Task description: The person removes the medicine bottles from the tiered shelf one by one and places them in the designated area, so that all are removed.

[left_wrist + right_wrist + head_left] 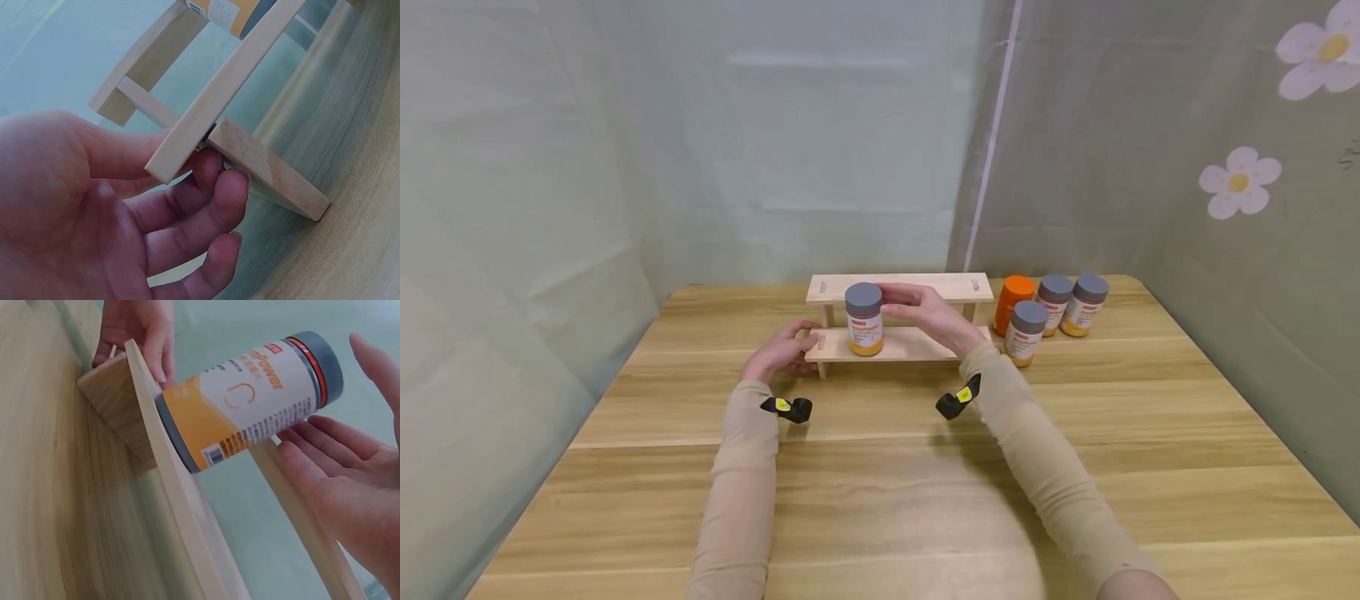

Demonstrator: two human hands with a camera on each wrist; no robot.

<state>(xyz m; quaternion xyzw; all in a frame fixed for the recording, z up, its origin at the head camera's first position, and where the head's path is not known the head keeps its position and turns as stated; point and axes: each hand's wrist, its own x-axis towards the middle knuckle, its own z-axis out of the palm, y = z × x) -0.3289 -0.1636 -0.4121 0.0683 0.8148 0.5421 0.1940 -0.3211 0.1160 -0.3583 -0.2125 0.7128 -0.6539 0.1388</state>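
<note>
A supplement jar (865,321) with a grey lid and a white-and-orange label stands upright on the lower board of a two-step wooden rack (917,343). It is near the board's left end. My right hand (350,469) is beside the jar, its fingers extended at the jar's far side and near the lid. The right thumb stands away from the jar in the right wrist view. At the rack's left end, my left hand (125,187) grips the lower board, thumb over it and fingers curled underneath. In the head view, this left hand (784,350) partly hides behind the board.
Right of the rack, on the wooden table (880,483), stand an orange jar (1013,304) and several grey-lidded jars, the nearest jar (1024,335) close to the rack's right end. The rack's upper board (902,287) lies behind the lower one. A pale curtain (820,150) hangs behind the table.
</note>
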